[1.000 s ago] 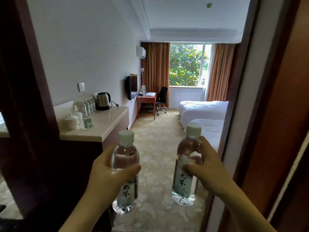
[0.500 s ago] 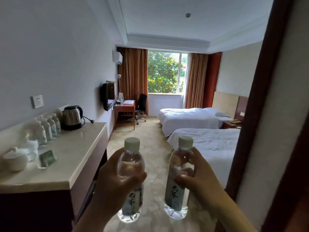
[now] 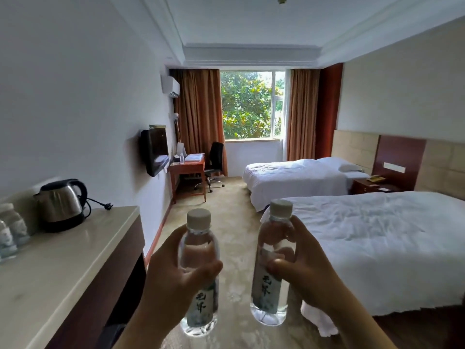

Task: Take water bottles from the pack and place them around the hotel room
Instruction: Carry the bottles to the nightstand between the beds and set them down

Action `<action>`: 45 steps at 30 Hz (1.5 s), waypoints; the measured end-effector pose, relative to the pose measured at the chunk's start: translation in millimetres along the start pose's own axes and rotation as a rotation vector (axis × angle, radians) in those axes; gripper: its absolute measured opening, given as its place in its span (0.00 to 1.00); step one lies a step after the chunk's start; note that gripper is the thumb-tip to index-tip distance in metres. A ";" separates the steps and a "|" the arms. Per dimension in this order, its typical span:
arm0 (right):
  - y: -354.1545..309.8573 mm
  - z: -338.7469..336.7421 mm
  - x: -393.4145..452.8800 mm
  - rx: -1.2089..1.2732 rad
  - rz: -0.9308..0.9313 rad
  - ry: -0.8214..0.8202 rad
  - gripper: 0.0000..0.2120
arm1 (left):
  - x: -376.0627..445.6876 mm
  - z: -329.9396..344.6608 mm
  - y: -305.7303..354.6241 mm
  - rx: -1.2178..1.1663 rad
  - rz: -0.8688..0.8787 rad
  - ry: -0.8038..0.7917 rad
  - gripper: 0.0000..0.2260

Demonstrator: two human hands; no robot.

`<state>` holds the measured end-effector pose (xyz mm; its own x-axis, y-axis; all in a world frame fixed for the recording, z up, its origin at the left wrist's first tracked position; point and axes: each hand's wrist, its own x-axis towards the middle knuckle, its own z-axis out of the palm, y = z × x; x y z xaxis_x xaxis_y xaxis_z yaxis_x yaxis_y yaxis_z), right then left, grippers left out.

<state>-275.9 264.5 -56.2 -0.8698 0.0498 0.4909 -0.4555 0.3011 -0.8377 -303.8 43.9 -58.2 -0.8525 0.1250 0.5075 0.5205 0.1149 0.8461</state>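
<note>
From the head camera I see my left hand [image 3: 173, 280] wrapped around the middle of one water bottle [image 3: 198, 270], thumb across the front, fingers clamped tight on it. The bottle stands upright, white cap on top, its pale label with dark brush characters facing me. My right hand [image 3: 304, 270] is closed the same way on a second water bottle [image 3: 273, 263], also upright and capped, thumb pressed on the label's upper edge. The two bottles are held side by side in front of me, apart from each other, over the patterned carpet [image 3: 234, 197].

On my left runs a pale counter [image 3: 75, 253] with a steel kettle [image 3: 61, 204] standing on it, its cord lying loose toward the wall. At the far left edge of that counter more small bottles [image 3: 12, 230] stand in a row, blurred. On my right the near bed [image 3: 377, 238] with white bedding lies just beside my right hand's bottle; a second bed [image 3: 294, 177] lies beyond it. At the far end I see a wooden desk [image 3: 188, 170] with a black chair [image 3: 215, 159] beside it, a wall television [image 3: 153, 154], and a window [image 3: 251, 104] between brown curtains
</note>
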 end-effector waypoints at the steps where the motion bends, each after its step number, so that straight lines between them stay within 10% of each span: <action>1: 9.6 -3.3 23.1 -0.008 -0.008 -0.022 0.27 | 19.9 5.6 -8.8 0.003 -0.007 0.012 0.20; 45: 528.7 46.9 938.5 -0.067 -0.021 -0.018 0.26 | 924.9 80.1 -542.8 0.009 -0.087 0.023 0.20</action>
<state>-1341.9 425.7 -49.7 -0.8639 0.0256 0.5030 -0.4604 0.3647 -0.8093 -1371.0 176.1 -61.1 -0.8955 0.0917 0.4354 0.4444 0.1333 0.8859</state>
